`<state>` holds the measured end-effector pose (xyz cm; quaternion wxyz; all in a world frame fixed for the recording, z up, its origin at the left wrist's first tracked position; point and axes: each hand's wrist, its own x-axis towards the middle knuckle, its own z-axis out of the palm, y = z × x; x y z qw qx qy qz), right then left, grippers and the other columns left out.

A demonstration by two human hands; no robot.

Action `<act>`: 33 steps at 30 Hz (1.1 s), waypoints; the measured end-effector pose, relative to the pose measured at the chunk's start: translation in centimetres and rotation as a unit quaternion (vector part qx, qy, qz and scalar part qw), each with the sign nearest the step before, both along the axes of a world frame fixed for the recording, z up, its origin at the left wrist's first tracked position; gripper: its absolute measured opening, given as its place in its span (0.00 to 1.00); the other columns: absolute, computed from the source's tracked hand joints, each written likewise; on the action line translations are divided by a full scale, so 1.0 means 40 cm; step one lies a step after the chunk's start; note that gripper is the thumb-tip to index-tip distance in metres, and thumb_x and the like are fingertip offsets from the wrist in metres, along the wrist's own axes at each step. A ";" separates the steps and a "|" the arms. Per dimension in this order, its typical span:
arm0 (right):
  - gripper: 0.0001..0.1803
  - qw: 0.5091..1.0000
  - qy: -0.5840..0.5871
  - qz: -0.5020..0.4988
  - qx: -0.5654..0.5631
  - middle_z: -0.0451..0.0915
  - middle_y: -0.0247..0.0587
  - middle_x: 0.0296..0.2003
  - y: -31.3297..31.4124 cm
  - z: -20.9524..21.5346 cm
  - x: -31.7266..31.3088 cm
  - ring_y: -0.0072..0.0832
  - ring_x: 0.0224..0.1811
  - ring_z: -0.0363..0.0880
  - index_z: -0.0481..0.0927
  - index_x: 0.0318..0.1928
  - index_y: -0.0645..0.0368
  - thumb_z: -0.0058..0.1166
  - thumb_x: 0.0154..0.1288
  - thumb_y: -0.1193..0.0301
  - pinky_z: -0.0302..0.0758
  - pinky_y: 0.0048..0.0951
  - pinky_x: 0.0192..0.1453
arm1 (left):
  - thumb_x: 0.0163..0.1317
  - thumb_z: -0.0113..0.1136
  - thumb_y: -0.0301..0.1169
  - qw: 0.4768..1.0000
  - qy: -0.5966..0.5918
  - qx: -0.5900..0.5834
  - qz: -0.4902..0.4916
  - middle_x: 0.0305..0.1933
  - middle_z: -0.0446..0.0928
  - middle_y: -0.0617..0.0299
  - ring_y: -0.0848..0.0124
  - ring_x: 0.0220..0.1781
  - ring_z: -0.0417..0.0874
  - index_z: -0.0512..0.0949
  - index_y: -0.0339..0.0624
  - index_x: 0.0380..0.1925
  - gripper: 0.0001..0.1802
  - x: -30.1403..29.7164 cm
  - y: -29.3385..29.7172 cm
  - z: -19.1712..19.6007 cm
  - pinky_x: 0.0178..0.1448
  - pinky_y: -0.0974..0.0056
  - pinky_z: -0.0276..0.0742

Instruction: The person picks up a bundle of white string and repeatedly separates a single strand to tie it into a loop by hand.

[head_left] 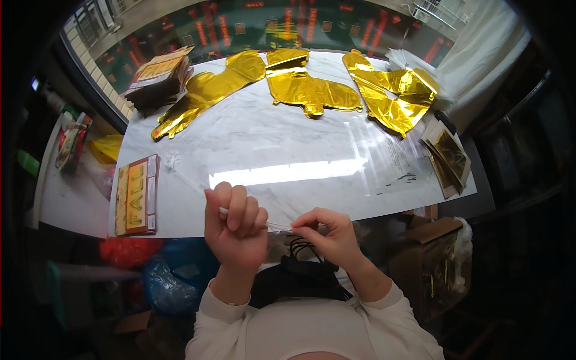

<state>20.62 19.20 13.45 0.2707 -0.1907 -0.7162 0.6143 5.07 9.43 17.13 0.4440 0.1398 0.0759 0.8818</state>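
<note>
Head view. I see the left hand [236, 223] closed in a fist, a short white piece [224, 210] gripped in it, one end showing between thumb and curled fingers. The right hand [293, 228] is closed to a pinch, thumb against forefinger, on a thin translucent strip [278, 228]. The strip spans the gap between the hands, in line with the near edge of the bench [288, 138]. Whether strip and white piece are one item, I cannot tell; the fist hides the join.

Handling, in my judgement: hold the left fist as the fixed anchor. Apply light, even tension with the right pinch, along the strip and not across it. Grip near the end so that the film does not fold or slip. Avoid jerks; such thin material may tear or stretch.

Orientation: the strip's long axis runs crosswise, left to right, nearly level in view. Its right end points into the right fingertips; its left end is out of sight at the fist. The white piece's visible end points left.
</note>
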 end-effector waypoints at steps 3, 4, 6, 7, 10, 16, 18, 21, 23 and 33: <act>0.03 0.999 -0.024 0.010 -0.025 0.85 0.37 0.32 0.001 -0.006 0.004 0.17 0.34 0.80 0.85 0.36 0.66 0.61 0.62 0.82 0.75 0.19 0.39 | 0.79 0.40 0.44 0.999 0.046 0.022 0.011 0.20 0.58 0.71 0.80 0.17 0.51 0.60 0.50 0.25 0.21 -0.012 -0.007 0.005 0.22 0.71 0.49; 0.06 0.999 -0.027 0.016 -0.006 0.85 0.36 0.34 0.002 -0.012 0.006 0.17 0.34 0.79 0.84 0.40 0.66 0.62 0.61 0.82 0.75 0.19 0.39 | 0.79 0.40 0.44 0.999 0.031 0.011 -0.004 0.20 0.58 0.71 0.80 0.16 0.50 0.60 0.50 0.25 0.21 -0.009 -0.006 0.003 0.22 0.71 0.49; 0.11 0.999 -0.030 0.022 0.012 0.85 0.36 0.36 -0.002 0.012 -0.002 0.17 0.34 0.79 0.83 0.44 0.65 0.63 0.60 0.81 0.75 0.19 0.39 | 0.79 0.40 0.45 1.000 0.016 -0.001 -0.018 0.19 0.58 0.71 0.80 0.16 0.50 0.59 0.50 0.25 0.21 -0.005 -0.002 -0.008 0.22 0.71 0.48; 0.17 0.998 -0.017 -0.020 0.063 0.84 0.37 0.39 -0.013 0.040 -0.003 0.17 0.34 0.79 0.79 0.50 0.64 0.64 0.59 0.81 0.75 0.20 0.39 | 0.79 0.41 0.44 0.999 0.033 -0.018 -0.021 0.20 0.58 0.70 0.79 0.17 0.50 0.59 0.50 0.25 0.21 0.002 -0.003 -0.016 0.23 0.70 0.50; 0.28 0.999 0.023 -0.008 0.040 0.83 0.39 0.43 -0.039 0.057 -0.013 0.18 0.35 0.80 0.72 0.59 0.63 0.66 0.58 0.81 0.76 0.19 0.40 | 0.78 0.44 0.45 0.995 0.074 -0.045 -0.046 0.21 0.58 0.69 0.78 0.18 0.51 0.60 0.49 0.25 0.20 0.045 -0.004 -0.039 0.24 0.70 0.51; 0.25 0.994 -0.048 0.055 -0.080 0.83 0.41 0.37 -0.039 0.049 -0.011 0.19 0.37 0.82 0.70 0.58 0.65 0.64 0.62 0.81 0.80 0.18 0.41 | 0.75 0.50 0.44 0.987 0.153 -0.039 -0.038 0.22 0.61 0.68 0.78 0.20 0.56 0.62 0.48 0.27 0.19 0.049 -0.024 -0.074 0.25 0.70 0.56; 0.14 0.988 -0.044 0.093 -0.113 0.84 0.39 0.34 -0.041 0.034 -0.013 0.20 0.32 0.82 0.78 0.49 0.66 0.62 0.63 0.81 0.79 0.20 0.38 | 0.75 0.51 0.41 0.989 0.133 -0.014 -0.061 0.24 0.62 0.66 0.75 0.24 0.60 0.63 0.48 0.27 0.18 0.031 -0.044 -0.103 0.30 0.68 0.62; 0.07 0.992 -0.058 0.099 0.058 0.83 0.38 0.32 -0.032 0.041 -0.010 0.24 0.32 0.82 0.85 0.39 0.61 0.63 0.60 0.81 0.77 0.24 0.35 | 0.74 0.52 0.39 0.971 0.228 -0.070 0.010 0.35 0.72 0.57 0.69 0.38 0.74 0.68 0.46 0.33 0.12 0.009 -0.070 -0.138 0.47 0.63 0.73; 0.09 0.981 -0.065 0.088 0.159 0.83 0.37 0.35 -0.020 0.042 -0.003 0.28 0.36 0.81 0.86 0.38 0.57 0.64 0.57 0.81 0.75 0.27 0.39 | 0.74 0.52 0.38 0.893 0.378 -0.167 0.177 0.44 0.73 0.52 0.64 0.48 0.75 0.69 0.43 0.43 0.10 0.012 -0.060 -0.135 0.57 0.60 0.71; 0.10 0.960 0.004 0.034 0.279 0.77 0.42 0.50 -0.006 0.073 -0.022 0.34 0.51 0.74 0.88 0.36 0.55 0.68 0.51 0.78 0.71 0.33 0.55 | 0.78 0.44 0.35 0.847 0.481 -0.226 -0.022 0.46 0.76 0.61 0.75 0.41 0.75 0.61 0.31 0.70 0.26 0.052 -0.108 -0.162 0.49 0.71 0.72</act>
